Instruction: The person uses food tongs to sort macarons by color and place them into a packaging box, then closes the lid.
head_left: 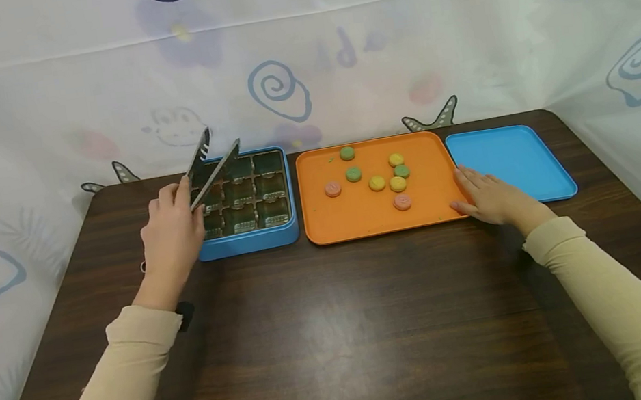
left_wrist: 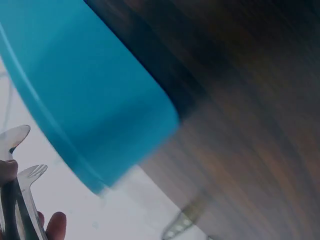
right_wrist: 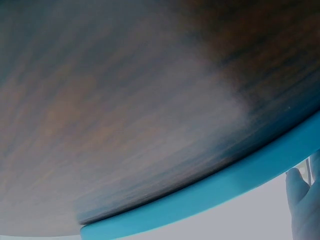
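My left hand (head_left: 171, 226) grips metal tongs (head_left: 221, 171), whose two arms spread apart over the left part of a blue box (head_left: 252, 241). Inside that box sits a clear plastic insert with several square compartments. In the left wrist view, the fork-like tong tip (left_wrist: 34, 172) shows beside the box wall (left_wrist: 95, 90). My right hand (head_left: 491, 198) rests on the right edge of an orange tray (head_left: 360, 218), fingers extended. Scattered on this tray lie small round scalloped discs: green (head_left: 353, 173), yellow (head_left: 377, 183) and pink (head_left: 401, 201).
To the right of the orange tray lies a flat blue tray (head_left: 510, 158), partly behind my right hand. Everything stands along the back of a dark wooden table (head_left: 328, 337). A patterned white cloth (head_left: 339, 73) hangs right behind it.
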{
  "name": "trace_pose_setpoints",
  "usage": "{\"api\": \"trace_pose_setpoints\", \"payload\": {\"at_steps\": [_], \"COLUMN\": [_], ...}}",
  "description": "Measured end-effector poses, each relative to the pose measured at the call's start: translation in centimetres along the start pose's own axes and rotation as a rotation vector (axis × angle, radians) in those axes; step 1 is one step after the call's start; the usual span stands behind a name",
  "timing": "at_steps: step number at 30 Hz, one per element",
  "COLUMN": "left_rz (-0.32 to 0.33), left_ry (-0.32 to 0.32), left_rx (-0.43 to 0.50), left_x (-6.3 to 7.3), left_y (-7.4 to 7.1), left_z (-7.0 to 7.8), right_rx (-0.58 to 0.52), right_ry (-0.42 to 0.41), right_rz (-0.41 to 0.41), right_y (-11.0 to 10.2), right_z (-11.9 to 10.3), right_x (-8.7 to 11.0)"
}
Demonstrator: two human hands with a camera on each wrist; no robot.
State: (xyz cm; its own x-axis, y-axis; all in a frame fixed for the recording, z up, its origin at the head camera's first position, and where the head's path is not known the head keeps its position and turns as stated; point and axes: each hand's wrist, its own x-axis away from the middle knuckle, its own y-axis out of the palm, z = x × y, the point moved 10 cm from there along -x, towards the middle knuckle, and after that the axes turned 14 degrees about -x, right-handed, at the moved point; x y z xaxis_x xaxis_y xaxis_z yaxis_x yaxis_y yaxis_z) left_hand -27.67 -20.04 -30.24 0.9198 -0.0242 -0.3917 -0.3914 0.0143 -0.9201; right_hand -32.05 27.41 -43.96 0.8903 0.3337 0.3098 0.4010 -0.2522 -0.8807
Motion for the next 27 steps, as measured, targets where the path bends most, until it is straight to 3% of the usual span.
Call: {"api": "trace_pose_setpoints", "payload": {"at_steps": [9, 18, 27], "left_rz": [0.096, 0.031, 0.024], "left_ry": [0.127, 0.222, 0.266], "left_rx": [0.035, 0.082, 0.086], "left_x": [0.5, 1.8, 2.8], "left_y": [-1.4, -0.5, 1.0], "left_z": [5.7, 11.0, 14.4], "right_rx": [-0.002, 0.003, 0.004], "right_ry": [0.023, 0.015, 0.013], "right_rz": [-0.012, -0.005, -0.005], "right_y": [0.1, 0.1, 0.0], "right_z": [0.2, 0.1, -0.1], "right_x": [0.1, 0.0, 0.1]}}
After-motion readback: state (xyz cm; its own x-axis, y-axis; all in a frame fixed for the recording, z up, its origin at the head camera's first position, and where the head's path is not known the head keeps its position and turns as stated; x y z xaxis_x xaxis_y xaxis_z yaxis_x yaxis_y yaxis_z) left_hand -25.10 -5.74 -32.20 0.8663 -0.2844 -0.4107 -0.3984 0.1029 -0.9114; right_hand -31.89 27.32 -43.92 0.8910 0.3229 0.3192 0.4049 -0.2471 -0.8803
